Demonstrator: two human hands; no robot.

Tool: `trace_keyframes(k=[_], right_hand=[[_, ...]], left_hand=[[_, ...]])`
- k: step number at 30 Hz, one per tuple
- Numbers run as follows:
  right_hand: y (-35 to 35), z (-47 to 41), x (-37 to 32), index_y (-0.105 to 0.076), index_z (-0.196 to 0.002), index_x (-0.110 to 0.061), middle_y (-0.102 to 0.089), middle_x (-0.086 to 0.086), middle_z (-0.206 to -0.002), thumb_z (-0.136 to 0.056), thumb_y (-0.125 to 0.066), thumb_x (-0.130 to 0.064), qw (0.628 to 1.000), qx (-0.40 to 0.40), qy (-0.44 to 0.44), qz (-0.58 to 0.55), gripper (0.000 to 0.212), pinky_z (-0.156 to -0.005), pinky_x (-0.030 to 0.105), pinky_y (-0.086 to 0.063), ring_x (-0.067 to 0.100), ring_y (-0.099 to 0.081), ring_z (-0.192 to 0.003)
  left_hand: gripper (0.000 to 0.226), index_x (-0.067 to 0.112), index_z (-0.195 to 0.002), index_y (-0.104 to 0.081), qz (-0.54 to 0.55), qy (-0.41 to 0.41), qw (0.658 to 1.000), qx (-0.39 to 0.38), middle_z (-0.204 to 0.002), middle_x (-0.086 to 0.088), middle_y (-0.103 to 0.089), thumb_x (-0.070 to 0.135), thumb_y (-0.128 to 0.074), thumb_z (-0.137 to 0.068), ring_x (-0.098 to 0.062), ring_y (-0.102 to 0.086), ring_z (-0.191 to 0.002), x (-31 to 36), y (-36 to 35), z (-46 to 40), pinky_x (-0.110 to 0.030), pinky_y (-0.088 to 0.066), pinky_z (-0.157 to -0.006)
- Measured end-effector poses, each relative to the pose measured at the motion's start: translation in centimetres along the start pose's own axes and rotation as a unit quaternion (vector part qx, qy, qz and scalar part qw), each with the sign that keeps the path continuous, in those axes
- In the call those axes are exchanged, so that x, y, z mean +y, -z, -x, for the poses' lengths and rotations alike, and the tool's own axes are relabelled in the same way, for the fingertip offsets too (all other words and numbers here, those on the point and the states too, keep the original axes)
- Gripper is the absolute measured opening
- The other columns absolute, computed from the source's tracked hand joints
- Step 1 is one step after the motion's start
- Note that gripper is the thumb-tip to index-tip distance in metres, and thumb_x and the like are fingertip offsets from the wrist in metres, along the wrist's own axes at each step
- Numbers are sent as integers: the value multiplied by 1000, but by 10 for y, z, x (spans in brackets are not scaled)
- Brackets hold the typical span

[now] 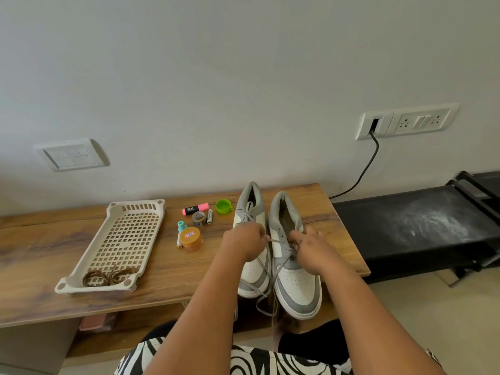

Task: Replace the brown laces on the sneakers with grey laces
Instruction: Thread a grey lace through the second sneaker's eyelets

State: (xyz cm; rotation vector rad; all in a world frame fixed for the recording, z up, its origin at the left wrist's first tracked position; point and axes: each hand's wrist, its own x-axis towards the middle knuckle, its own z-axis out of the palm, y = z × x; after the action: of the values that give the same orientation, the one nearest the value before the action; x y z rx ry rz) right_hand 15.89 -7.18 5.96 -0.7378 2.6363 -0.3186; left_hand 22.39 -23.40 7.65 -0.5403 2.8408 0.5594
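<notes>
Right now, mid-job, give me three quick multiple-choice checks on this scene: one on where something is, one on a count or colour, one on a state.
1. Where do the brown laces lie?
A. in the perforated tray
B. in the right sneaker
C. on the black bench

2. What colour is the small open cup beside the left sneaker?
A. pink
B. green
C. blue

3. What are the hands doing?
A. resting flat on the table
B. lifting the tray
C. both pinching the grey lace over the right sneaker

Answers:
1 A, the brown tangle sits at the tray's near end.
2 B, its rim and wall are bright green.
3 C, the left hand and right hand curl their fingers on the lace stretched between them.
</notes>
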Motion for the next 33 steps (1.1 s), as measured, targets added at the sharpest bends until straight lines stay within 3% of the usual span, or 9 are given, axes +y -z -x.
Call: trace_keyframes(k=[3, 6, 11, 17, 19, 21, 22, 26, 33], right_hand=[[7, 2, 3, -43, -142, -31, -39, 5, -139, -96, -41, -6, 996, -6, 13, -90, 52, -102, 39, -42, 25, -40, -125], [17, 6, 8, -48, -141, -27, -46, 4, -137, -99, -37, -4, 986, -3, 22, -166, 49, -87, 27, -41, 18, -48, -115], [25, 16, 11, -44, -145, -29, -52, 2, -135, -100, -37, -3, 982, -32, 16, -183, 53, -85, 25, -40, 17, -50, -117], [21, 26, 9, -40, -147, -32, -47, -1, -147, -99, -37, -1, 980, -48, 8, -195, 57, -103, 32, -38, 20, -44, -133], [21, 28, 8, -40, -147, -31, -48, -1, -146, -98, -37, 1, 980, -48, 14, -194, 59, -97, 29, -39, 20, -45, -131], [20, 29, 9, -43, -145, -31, -51, -2, -142, -98, -38, 2, 977, -39, 22, -207, 58, -90, 24, -40, 19, -48, -127], [21, 31, 9, -47, -142, -31, -54, -3, -137, -97, -40, 2, 976, -31, 26, -215, 56, -84, 21, -41, 17, -51, -122], [20, 38, 4, -61, -121, -30, -56, -6, -106, -90, -64, -8, 974, 54, 77, -207, 38, -68, 11, -40, 7, -53, -92], [14, 49, -12, -68, -85, -22, -54, -10, -81, -92, -65, -35, 963, 174, 92, -182, 16, -66, 26, -43, 8, -52, -76]], left_hand=[[28, 18, -111, -61, -50, 40, 996, 67, -111, -3, -61, 41, -55, -96, -23, -58, -102, 0, 6, 5, -41, -52, -89], [28, 14, -106, -61, 8, 16, 993, 113, -111, -4, -58, 39, -62, -93, -22, -57, -101, 16, 3, 11, -37, -52, -86], [43, 7, -107, -64, 32, -5, 999, -40, -106, -9, -66, 46, -66, -89, -23, -61, -100, 40, -23, 20, -35, -50, -85], [26, 2, -115, -58, 159, 28, 981, -104, -116, -16, -63, 19, -46, -101, -30, -59, -109, 45, -26, 33, -32, -45, -85], [23, -1, -101, -59, 247, 52, 961, -116, -98, -17, -66, 16, -43, -102, -28, -65, -89, 44, -23, 33, -28, -56, -72], [19, 5, -89, -54, 324, 86, 931, -142, -72, -10, -59, 12, -43, -103, -17, -62, -59, 44, -15, 38, -20, -45, -43], [18, 6, -88, -54, 327, 96, 928, -149, -66, -6, -56, 10, -43, -102, -13, -59, -50, 41, -11, 40, -19, -39, -41], [20, 9, -84, -62, 380, 90, 913, -121, -59, -1, -48, 10, -49, -99, -10, -47, -46, 30, 10, 50, -20, -41, -51], [26, 9, -82, -60, 638, -23, 768, -59, -58, 2, -48, 18, -47, -102, -13, -47, -56, 14, 48, 79, -27, -43, -66]])
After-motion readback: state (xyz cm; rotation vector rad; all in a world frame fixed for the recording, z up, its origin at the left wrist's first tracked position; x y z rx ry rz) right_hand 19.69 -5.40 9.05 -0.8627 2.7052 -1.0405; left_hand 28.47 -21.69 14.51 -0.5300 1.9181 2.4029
